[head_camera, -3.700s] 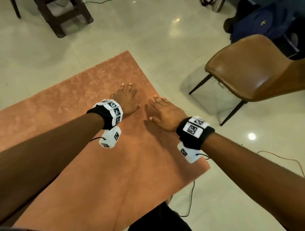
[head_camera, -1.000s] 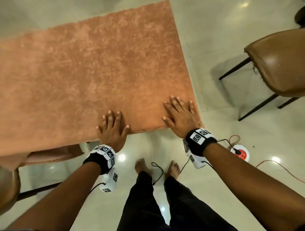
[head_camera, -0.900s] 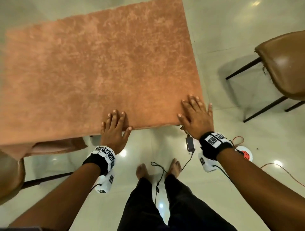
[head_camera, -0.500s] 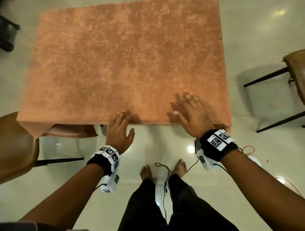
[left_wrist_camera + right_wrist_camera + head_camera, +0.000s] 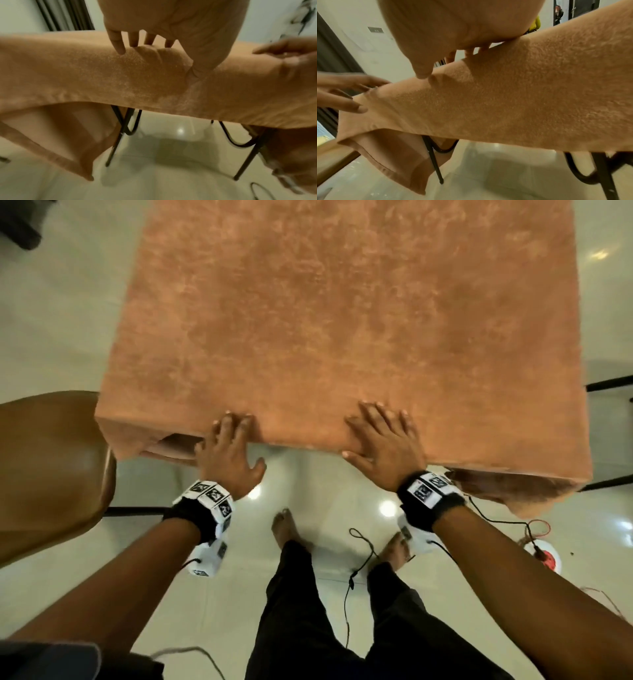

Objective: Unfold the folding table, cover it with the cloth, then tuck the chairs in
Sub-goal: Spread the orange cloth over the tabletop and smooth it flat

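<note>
An orange-brown fuzzy cloth [image 5: 342, 320] covers the whole folding table, hanging over its near edge [image 5: 120, 83] [image 5: 522, 101]. Both my hands lie flat on that near edge with straight fingers. My left hand [image 5: 227, 450] presses the cloth left of centre, its fingers [image 5: 118, 44] on the top and its thumb [image 5: 200, 67] on the hanging front. My right hand [image 5: 383, 440] presses the cloth right of centre, thumb [image 5: 421, 67] touching the edge. The table's black metal legs [image 5: 123, 129] [image 5: 433, 158] show beneath. A brown chair seat [image 5: 48, 467] stands at the left.
Another chair's black legs [image 5: 609, 385] poke in at the right edge. A black cable [image 5: 356, 570] trails on the glossy pale floor by my bare feet, and a white-and-red cord reel [image 5: 544, 556] sits at the right. A dark object [image 5: 20, 224] is far left.
My view has swung until I face the table's near edge squarely. Both hands slid along the cloth to that edge and stay flat on it; the left chair came into view.
</note>
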Demonstrator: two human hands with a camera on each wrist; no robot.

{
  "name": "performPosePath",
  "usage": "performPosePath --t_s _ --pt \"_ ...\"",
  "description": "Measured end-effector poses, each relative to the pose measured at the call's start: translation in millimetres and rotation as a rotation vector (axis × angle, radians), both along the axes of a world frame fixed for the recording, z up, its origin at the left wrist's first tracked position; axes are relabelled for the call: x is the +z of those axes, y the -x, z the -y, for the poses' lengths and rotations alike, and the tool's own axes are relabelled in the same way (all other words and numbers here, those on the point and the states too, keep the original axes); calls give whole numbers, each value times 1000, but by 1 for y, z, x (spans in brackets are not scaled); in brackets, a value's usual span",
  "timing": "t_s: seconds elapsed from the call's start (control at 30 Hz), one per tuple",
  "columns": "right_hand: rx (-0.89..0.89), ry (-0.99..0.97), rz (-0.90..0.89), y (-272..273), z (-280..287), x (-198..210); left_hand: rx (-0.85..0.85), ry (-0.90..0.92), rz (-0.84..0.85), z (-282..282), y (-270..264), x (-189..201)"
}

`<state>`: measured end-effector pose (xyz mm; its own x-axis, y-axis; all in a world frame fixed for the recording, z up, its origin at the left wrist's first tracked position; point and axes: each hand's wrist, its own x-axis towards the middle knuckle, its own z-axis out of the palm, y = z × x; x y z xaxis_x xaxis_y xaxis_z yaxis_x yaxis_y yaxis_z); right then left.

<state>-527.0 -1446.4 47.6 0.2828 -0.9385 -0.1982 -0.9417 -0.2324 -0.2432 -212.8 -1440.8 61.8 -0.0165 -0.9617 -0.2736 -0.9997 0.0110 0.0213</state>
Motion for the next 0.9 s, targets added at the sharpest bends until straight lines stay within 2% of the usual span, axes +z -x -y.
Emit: performPosePath --t_s 0.13,0.2,0.3,0.4,0.5,0.57,0.67,0.8,0.9 --pt "-82 26 -47 -7 -13 13 -195 70 -78 11 -24 20" --pt "-107 90 -64 -25 -4 24 -176 56 -151 27 -55 28" --pt "-115 116 -28 -71 23 34 17 46 -150 53 -114 31" --pt "24 55 -11 -145 54 33 223 86 -145 71 -183 26" --pt "207 -20 12 -228 81 34 472 40 -294 80 -238 16" --pt "332 -41 41 -278 96 31 529 -76 -392 80 -263 6" --pt "423 -85 19 -328 111 23 424 -175 -422 74 -276 -6" --pt "440 -75 -112 -342 110 2 300 -184 -240 77 -280 -17" --pt "451 -27 -139 -336 97 -7 239 -169 -91 72 -287 -23"
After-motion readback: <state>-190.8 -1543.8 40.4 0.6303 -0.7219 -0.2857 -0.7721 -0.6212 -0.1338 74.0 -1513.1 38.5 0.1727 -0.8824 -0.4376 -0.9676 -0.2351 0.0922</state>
